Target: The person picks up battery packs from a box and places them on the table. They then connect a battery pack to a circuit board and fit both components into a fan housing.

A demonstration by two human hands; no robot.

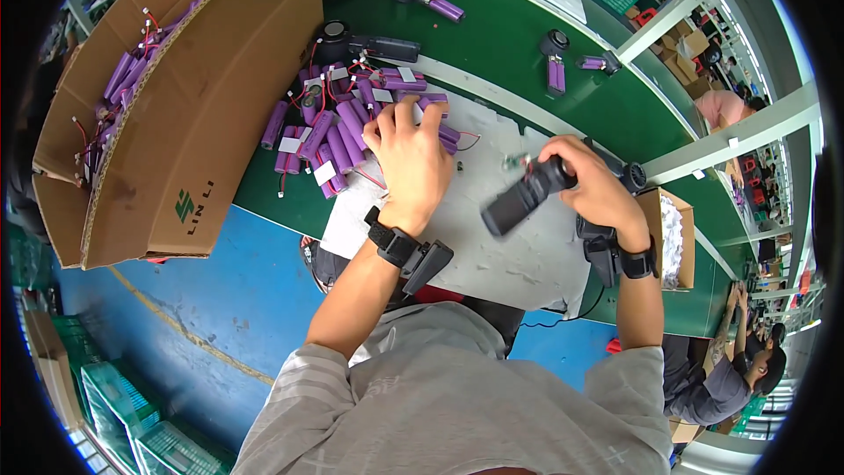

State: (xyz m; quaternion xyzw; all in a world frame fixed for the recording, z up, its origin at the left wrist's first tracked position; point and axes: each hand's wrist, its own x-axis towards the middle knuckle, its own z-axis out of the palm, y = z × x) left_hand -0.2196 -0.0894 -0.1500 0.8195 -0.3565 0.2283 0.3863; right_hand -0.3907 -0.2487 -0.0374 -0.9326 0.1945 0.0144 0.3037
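Observation:
My left hand [411, 158] reaches over a heap of purple battery cells [338, 145], its bent fingers spread apart and touching the cells at the heap's right side. Many cells carry white labels and thin red and black leads. Held in my right hand [598, 189] is a black handheld device [519, 202], tilted with its handle toward the lower left. A small green circuit board [516, 161] with thin wires shows beside it, slightly blurred. Beneath both hands lies a wrinkled white sheet [479, 259] on the green bench.
A large cardboard box [211, 97] of purple cells stands at left. Black device parts, some with purple cells [556, 75], lie along the far green bench [501, 44]. Near my right wrist are another black device [602, 251] and a small carton [675, 237]. Co-workers sit at right.

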